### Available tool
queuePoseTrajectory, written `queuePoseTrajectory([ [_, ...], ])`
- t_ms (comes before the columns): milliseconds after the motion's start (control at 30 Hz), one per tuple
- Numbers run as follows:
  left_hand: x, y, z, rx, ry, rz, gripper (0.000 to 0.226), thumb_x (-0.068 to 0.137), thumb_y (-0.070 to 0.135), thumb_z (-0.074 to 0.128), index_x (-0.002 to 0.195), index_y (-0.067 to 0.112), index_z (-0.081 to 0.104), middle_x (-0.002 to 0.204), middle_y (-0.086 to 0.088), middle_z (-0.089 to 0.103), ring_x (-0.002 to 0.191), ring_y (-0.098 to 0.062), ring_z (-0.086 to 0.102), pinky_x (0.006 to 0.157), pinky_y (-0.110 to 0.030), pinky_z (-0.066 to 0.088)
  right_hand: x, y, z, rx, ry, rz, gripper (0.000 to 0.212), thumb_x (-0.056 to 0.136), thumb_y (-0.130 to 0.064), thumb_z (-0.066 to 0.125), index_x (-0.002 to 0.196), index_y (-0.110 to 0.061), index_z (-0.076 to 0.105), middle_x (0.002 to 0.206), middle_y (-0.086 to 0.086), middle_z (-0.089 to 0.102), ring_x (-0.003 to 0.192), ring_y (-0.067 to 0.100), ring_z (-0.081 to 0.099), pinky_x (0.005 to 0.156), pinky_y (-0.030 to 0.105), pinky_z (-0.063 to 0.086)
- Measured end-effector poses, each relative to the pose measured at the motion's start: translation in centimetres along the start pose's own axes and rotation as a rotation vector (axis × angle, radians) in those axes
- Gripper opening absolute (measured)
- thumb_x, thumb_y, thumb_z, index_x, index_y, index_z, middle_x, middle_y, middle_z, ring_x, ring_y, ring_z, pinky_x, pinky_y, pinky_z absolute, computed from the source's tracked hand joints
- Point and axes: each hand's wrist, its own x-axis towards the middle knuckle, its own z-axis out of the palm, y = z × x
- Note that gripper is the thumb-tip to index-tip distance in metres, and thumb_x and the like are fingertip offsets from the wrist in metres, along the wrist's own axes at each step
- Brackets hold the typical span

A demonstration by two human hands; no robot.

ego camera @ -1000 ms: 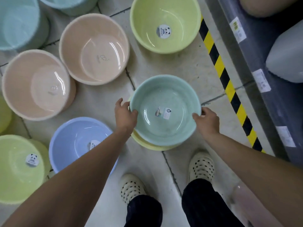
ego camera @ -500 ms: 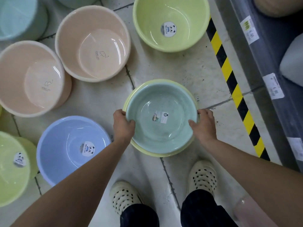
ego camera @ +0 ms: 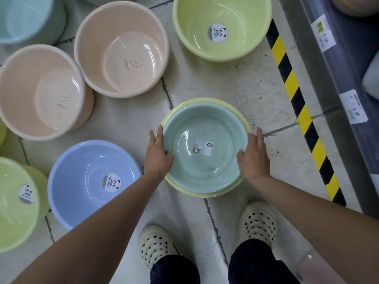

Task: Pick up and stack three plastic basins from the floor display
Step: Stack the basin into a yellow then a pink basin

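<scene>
- Second step in hand, by judgement: round pale teal plastic basin (ego camera: 205, 148) seated inside a slightly wider round pale yellow plastic basin (ego camera: 207, 194), the nested pair resting on the tiled floor (ego camera: 235, 85) just ahead of the cream perforated clogs (ego camera: 257, 221).
- Left hand (ego camera: 156, 154) laid against the teal rim's left side, right hand (ego camera: 254, 156) against its right; fingers (ego camera: 154, 136) of both stretched nearly flat along the rim, thumbs hooked just over the edge, steadying rather than clasping.
- Two of three stacked, so one more needed. Nearest candidate: round light blue plastic basin (ego camera: 82, 181) to the left, apparently wider than the pair, so likely better placed beneath than dropped inside.
- Next move calls for letting go, reaching left, and taking that rim at opposite sides.
- Against half a second earlier: fingers then curled around the rim, now opened out; teal basin sunk lower and more centred within the yellow ring.
</scene>
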Motion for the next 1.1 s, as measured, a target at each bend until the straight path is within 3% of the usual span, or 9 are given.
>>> queuePoseTrajectory([
  [167,0.2,0.1,0.3,0.009,-0.009,-0.021,0.092,0.087,0.000,0.045,0.162,0.035,0.004,0.171,-0.004,0.006,0.139,-0.037,0.043,0.102,-0.040,0.041,-0.3,0.8,0.4,0.074,0.033,-0.028,0.052,0.097,-0.015,0.060,0.144,-0.015,0.039,0.170,0.003,0.005,0.116,0.035,0.058,0.075,0.040,0.053],
  [233,0.6,-0.2,0.4,0.003,-0.017,-0.022,0.092,0.088,0.002,0.046,0.161,0.037,0.003,0.168,-0.006,0.016,0.138,-0.034,0.044,0.099,-0.036,0.040,-0.1,1.4,0.3,0.196,-0.004,0.009,0.070,0.096,-0.015,0.063,0.155,-0.023,0.027,0.170,0.001,0.010,0.128,0.032,0.053,0.089,0.041,0.050],
  [300,0.9,-0.5,0.3,-0.046,-0.021,-0.019,0.093,0.087,0.004,0.049,0.161,0.040,0.004,0.155,-0.007,0.037,0.125,-0.032,0.051,0.092,-0.033,0.041,0.3,1.8,-0.2,0.453,-0.075,0.121,0.081,0.094,-0.016,0.067,0.160,-0.030,0.020,0.160,0.002,0.035,0.131,0.028,0.050,0.098,0.038,0.046],
  [400,1.4,-0.7,0.0,-0.191,-0.024,-0.142,0.089,0.089,0.008,0.056,0.160,0.036,0.011,0.126,0.002,0.051,0.103,-0.026,0.054,0.088,-0.040,0.052,1.1,2.1,-0.4,0.646,-0.177,0.215,0.071,0.093,-0.014,0.068,0.153,-0.032,0.035,0.121,-0.004,0.059,0.107,0.021,0.060,0.084,0.028,0.045],
  [467,1.5,-0.8,-0.3,-0.270,-0.027,-0.283,0.077,0.090,0.014,0.062,0.156,0.026,0.024,0.121,0.000,0.054,0.097,-0.027,0.056,0.082,-0.046,0.057,1.5,2.2,-0.6,0.642,-0.187,0.238,0.063,0.090,-0.011,0.069,0.145,-0.028,0.044,0.108,-0.006,0.062,0.100,0.020,0.061,0.080,0.026,0.044],
  [600,0.6,-0.5,-0.7,-0.313,-0.030,-0.319,0.048,0.089,0.013,0.067,0.133,0.009,0.049,0.115,-0.009,0.060,0.093,-0.028,0.060,0.071,-0.034,0.049,1.4,1.5,-2.5,0.593,-0.204,0.227,0.057,0.087,-0.009,0.070,0.138,-0.024,0.050,0.101,-0.007,0.061,0.101,0.023,0.063,0.081,0.030,0.047],
  [800,-2.4,1.1,-4.7,-0.409,0.025,-0.316,0.046,0.086,0.013,0.069,0.129,0.011,0.052,0.107,-0.003,0.060,0.089,-0.021,0.058,0.061,-0.025,0.043,1.0,-2.2,-8.2,0.529,-0.228,0.123,0.068,0.089,-0.008,0.065,0.146,-0.030,0.036,0.111,-0.003,0.059,0.104,0.024,0.060,0.091,0.044,0.054],
  [1033,-7.4,1.1,-13.0,-0.549,0.178,-0.394,0.047,0.082,0.013,0.070,0.126,0.013,0.055,0.102,0.000,0.063,0.096,-0.025,0.063,0.076,-0.033,0.050,-1.3,-11.7,-13.6,0.494,-0.283,-0.006,0.068,0.090,-0.007,0.061,0.145,-0.036,0.034,0.105,-0.010,0.059,0.105,0.026,0.061,0.091,0.049,0.056],
  [1100,-9.1,0.2,-15.7,-0.588,0.219,-0.429,0.044,0.082,0.013,0.070,0.124,0.013,0.055,0.100,0.001,0.062,0.096,-0.026,0.063,0.073,-0.033,0.050,-2.5,-15.0,-14.5,0.466,-0.317,-0.050,0.068,0.089,-0.008,0.062,0.145,-0.037,0.035,0.106,-0.009,0.060,0.103,0.026,0.061,0.090,0.051,0.056],
])
